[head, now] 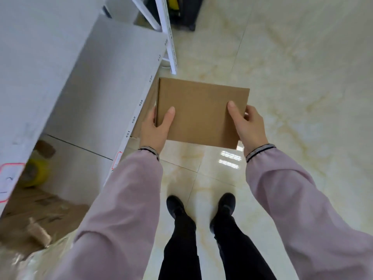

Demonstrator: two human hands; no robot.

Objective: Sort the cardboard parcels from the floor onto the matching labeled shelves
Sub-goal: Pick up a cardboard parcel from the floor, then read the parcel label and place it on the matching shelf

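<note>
A plain brown cardboard parcel (200,112) is held flat in front of me, above the tiled floor. My left hand (155,130) grips its left edge, thumb on top. My right hand (249,128) grips its right edge the same way. The parcel's top face shows no label. Just left of it runs the front edge of a white shelf (113,83), with small number labels (134,119) such as 549, 550 and 551 along that edge. The parcel sits beside the shelf edge, not on it.
Another white shelf (30,63) lies higher at the left, with a red-framed label (10,174). Below are a yellow tape roll (37,172), flattened cardboard (38,211) and a white upright post (170,35). My feet (201,207) stand on glossy cream tiles; open floor spreads right.
</note>
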